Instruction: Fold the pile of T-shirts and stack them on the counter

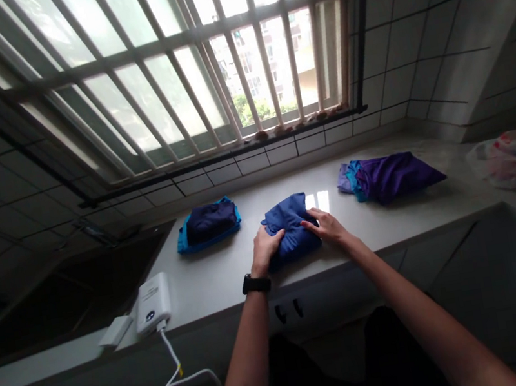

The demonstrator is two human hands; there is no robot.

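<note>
A blue folded cloth (289, 227) lies on the white countertop (213, 278), directly in front of me. My left hand (266, 246) grips its left edge, thumb on top and the other fingers partly hidden along the side. At the right edge, my right hand (326, 226) has its thumb pressed on the fabric, with fingers around the side. The cloth's upper corner sticks up a little beyond both hands. Whether it is a garment or a bag I cannot tell.
Left of the cloth sits a folded dark-blue and light-blue fabric bundle (208, 223). Purple and blue fabric (390, 177) lies to the right. A white power bank (152, 301) with a cable stands beside the dark sink (148, 243). A plastic bag (511, 156) is at far right.
</note>
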